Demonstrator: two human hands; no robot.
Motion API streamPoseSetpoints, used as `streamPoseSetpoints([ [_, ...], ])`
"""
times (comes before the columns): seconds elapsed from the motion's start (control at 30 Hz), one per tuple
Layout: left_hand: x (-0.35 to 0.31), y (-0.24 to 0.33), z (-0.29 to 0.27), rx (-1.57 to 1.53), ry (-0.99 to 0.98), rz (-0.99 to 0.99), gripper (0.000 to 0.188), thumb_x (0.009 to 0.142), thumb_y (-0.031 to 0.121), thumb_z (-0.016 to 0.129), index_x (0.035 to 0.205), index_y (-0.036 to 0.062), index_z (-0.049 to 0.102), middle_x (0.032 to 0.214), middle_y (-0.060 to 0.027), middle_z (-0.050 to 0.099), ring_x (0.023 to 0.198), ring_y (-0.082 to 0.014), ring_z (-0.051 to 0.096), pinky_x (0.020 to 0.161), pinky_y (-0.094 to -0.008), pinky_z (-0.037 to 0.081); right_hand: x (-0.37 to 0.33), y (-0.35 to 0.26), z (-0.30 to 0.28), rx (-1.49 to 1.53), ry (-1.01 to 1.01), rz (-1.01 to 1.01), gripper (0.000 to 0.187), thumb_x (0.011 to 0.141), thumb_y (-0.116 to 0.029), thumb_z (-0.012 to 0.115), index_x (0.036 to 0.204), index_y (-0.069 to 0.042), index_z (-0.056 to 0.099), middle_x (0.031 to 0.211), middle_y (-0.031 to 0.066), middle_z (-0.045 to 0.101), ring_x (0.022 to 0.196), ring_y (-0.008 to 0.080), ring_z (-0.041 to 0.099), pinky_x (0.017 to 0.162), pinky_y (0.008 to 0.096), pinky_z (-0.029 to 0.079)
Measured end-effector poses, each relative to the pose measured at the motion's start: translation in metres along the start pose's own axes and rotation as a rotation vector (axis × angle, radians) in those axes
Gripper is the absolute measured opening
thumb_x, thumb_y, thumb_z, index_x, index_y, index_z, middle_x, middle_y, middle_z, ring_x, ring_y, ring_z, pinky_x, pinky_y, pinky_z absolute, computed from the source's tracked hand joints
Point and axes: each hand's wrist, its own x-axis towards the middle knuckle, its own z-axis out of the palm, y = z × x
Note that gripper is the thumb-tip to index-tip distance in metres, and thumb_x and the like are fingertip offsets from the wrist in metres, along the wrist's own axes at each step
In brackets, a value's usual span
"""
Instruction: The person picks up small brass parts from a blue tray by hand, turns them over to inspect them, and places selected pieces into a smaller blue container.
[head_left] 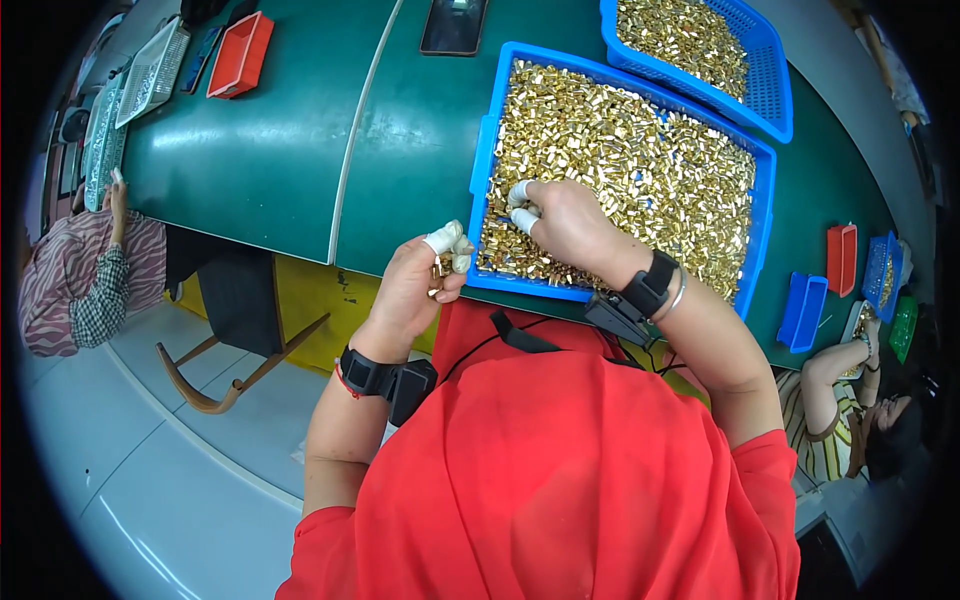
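A shallow blue plastic tray (484,160) lies before me, filled with small gold-coloured metal pieces (640,150), apparently short cylindrical fittings. My right hand (572,222) reaches into its left part, white covers on the fingertips. Those fingers are pinched together at the surface of the heap, and whatever is between them is hidden. Just outside the tray's near left corner is my left hand (405,285), its fingers curled. A few gold metal pieces show between them, and pale covers wrap its fingertips too. Both wrists carry black strapped devices.
Behind the tray stands a blue basket (770,85) of similar pieces. A phone (455,25) and a red bin (240,55) lie on the green table (250,150). Blue (802,312) and red bins (841,260) are rightward. Other people sit left (90,270) and right (835,420).
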Motion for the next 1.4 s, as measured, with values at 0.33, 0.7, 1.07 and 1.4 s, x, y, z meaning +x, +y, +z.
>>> streamPoseSetpoints([
  [0.33, -0.001, -0.001, 0.032, -0.18, -0.036, -0.114, 0.032, 0.094, 0.034, 0.05, 0.091, 0.0032, 0.06, 0.079, -0.0049, 0.062, 0.061, -0.0126, 0.056, 0.048, -0.0212, 0.04, -0.016, -0.059, -0.031, 0.25, 0.03, -0.022, 0.016, 0.08, -0.016, 0.065, 0.092, -0.006, 0.065, 0.066, 0.0158, 0.061, 0.059, 0.0298, 0.061, 0.055, 0.039, 0.047],
  [0.7, 0.006, -0.009, -0.017, -0.162, 0.03, -0.063, 0.029, 0.093, 0.032, 0.051, 0.082, 0.0059, 0.056, 0.069, -0.0019, 0.054, 0.052, -0.0095, 0.044, 0.044, -0.0224, 0.03, -0.007, -0.022, 0.019, 0.072, 0.087, -0.014, 0.02, 0.074, -0.01, 0.066, 0.092, -0.001, 0.064, 0.076, 0.0175, 0.058, 0.07, 0.0338, 0.059, 0.065, 0.0426, 0.048],
  [1.07, 0.011, -0.012, -0.013, -0.143, 0.092, -0.058, 0.027, 0.093, 0.03, 0.053, 0.085, 0.0044, 0.056, 0.07, -0.0022, 0.055, 0.052, -0.0097, 0.043, 0.043, -0.0227, 0.028, -0.002, -0.024, 0.026, 0.032, 0.005, 0.001, 0.026, 0.069, -0.013, 0.07, 0.088, 0.002, 0.062, 0.078, 0.0204, 0.058, 0.072, 0.0365, 0.059, 0.065, 0.0441, 0.048],
  [1.4, 0.012, -0.013, -0.011, -0.153, 0.103, -0.048, 0.026, 0.093, 0.029, 0.053, 0.085, 0.0041, 0.057, 0.071, -0.0026, 0.055, 0.051, -0.0097, 0.043, 0.043, -0.0225, 0.028, -0.004, -0.029, 0.027, 0.055, 0.064, 0.049, 0.025, 0.07, -0.017, 0.068, 0.087, 0.001, 0.06, 0.072, 0.0197, 0.058, 0.066, 0.037, 0.059, 0.062, 0.0447, 0.048],
])
